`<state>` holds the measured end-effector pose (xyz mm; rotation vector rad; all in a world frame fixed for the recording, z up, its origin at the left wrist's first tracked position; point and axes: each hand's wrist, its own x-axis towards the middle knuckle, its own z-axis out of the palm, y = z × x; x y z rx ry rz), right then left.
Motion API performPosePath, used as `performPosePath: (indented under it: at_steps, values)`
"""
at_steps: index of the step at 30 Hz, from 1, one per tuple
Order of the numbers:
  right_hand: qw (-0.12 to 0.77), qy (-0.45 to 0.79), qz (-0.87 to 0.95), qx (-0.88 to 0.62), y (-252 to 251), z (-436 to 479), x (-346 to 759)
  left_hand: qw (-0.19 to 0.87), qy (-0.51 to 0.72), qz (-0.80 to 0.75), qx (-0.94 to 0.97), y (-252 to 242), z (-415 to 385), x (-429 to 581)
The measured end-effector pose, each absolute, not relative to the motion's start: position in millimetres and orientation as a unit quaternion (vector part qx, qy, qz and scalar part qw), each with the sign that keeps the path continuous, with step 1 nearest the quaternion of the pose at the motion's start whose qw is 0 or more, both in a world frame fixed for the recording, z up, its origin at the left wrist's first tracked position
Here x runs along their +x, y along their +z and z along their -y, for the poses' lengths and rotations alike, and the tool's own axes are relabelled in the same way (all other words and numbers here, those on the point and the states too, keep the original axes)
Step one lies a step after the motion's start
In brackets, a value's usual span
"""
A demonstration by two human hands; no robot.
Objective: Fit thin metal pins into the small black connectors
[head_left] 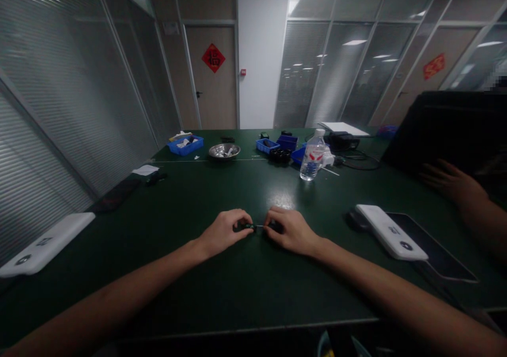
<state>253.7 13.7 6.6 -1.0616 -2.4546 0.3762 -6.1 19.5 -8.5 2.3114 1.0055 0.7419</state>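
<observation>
Over the middle of the dark green table, my left hand pinches a small dark part between thumb and fingers. It has a greenish tint, and its exact kind is too small to make out. Facing it, my right hand is closed round the dark handle of a thin screwdriver. The slim metal shaft points left and reaches the dark part's right end; whether the tip sits in it cannot be made out. Both hands are low, close to the tabletop.
Farther back are a blue tray, a metal bowl, small blue bins and a water bottle. White power banks lie left and right, the latter beside a dark tablet. Another person's hand is by a black screen.
</observation>
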Motion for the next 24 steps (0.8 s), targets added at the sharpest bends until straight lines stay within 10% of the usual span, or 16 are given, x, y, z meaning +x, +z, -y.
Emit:
performPosePath:
  at_steps: [24]
  values:
    - [0.266, 0.231, 0.876, -0.328, 11.0, -4.1, 249.6, 0.295, 0.332, -0.273, 0.854, -1.8, -12.7, -11.8]
